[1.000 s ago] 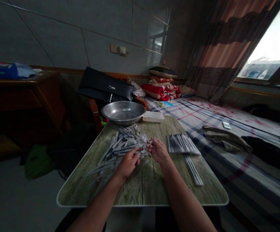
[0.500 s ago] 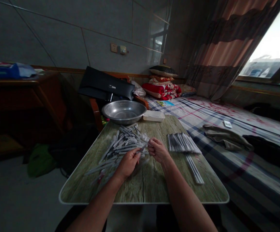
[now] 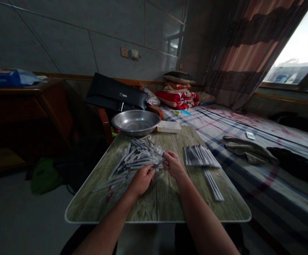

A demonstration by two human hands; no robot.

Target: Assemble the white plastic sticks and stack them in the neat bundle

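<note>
Both my hands work just above a wood-print table top [image 3: 154,209]. My left hand [image 3: 142,180] and my right hand [image 3: 173,164] pinch a slim grey-and-white stick [image 3: 157,164] between them, and its middle shows in the gap. Under my left hand lies a loose, criss-crossed pile of similar sticks [image 3: 134,161], touching the hand's lower edge. To the right of my right hand, a tidy bundle of parallel sticks [image 3: 200,156] lies apart from it. A short row of sticks [image 3: 213,184] extends toward me from the bundle.
A steel basin [image 3: 136,123] and a white plastic tray [image 3: 169,126] stand at the table's far end. A bed with a checked sheet [image 3: 260,177] runs along the right, holding a folded cloth [image 3: 249,151]. A wooden desk [image 3: 23,102] stands left.
My hands have barely moved and still hold the stick between them. The pile and bundle stay in place, while the view has shifted very slightly.
</note>
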